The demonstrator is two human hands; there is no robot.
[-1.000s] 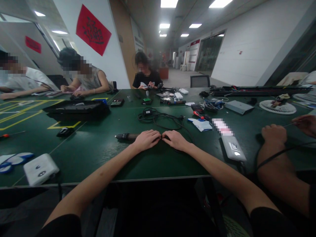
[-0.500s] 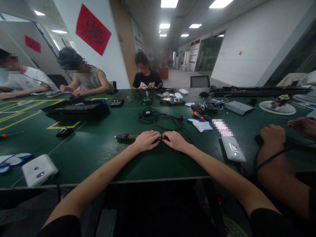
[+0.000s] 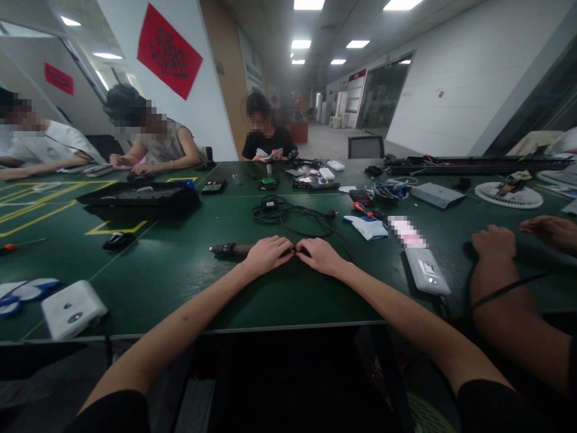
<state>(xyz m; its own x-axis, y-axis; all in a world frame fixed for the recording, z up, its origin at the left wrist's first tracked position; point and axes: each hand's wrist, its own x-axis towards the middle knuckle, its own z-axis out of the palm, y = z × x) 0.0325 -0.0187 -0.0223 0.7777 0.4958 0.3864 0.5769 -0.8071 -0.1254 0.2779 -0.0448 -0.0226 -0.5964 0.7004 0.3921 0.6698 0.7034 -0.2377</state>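
A dark, slim electric screwdriver (image 3: 232, 248) lies on the green table, its bit end pointing left. My left hand (image 3: 269, 254) is closed over its rear end, palm down. Against its fingertips, my right hand (image 3: 319, 255) pinches the dark end of a cord. What joins between the fingertips is small and mostly hidden. Beyond the hands lies a loosely coiled black cable (image 3: 288, 219), and part of it runs toward my right wrist.
A white power bank-like box (image 3: 426, 270) lies right of my hands; another white box (image 3: 74, 310) sits front left. Beyond are a black tray (image 3: 139, 198), a red-handled screwdriver (image 3: 363, 209) and a white-and-blue packet (image 3: 367, 227). A co-worker's arm (image 3: 500, 288) rests at the right.
My hands stay almost in place, fingertips meeting, with less of the small brass-coloured bit between them showing. At the right, the co-worker's hands have shifted slightly left.
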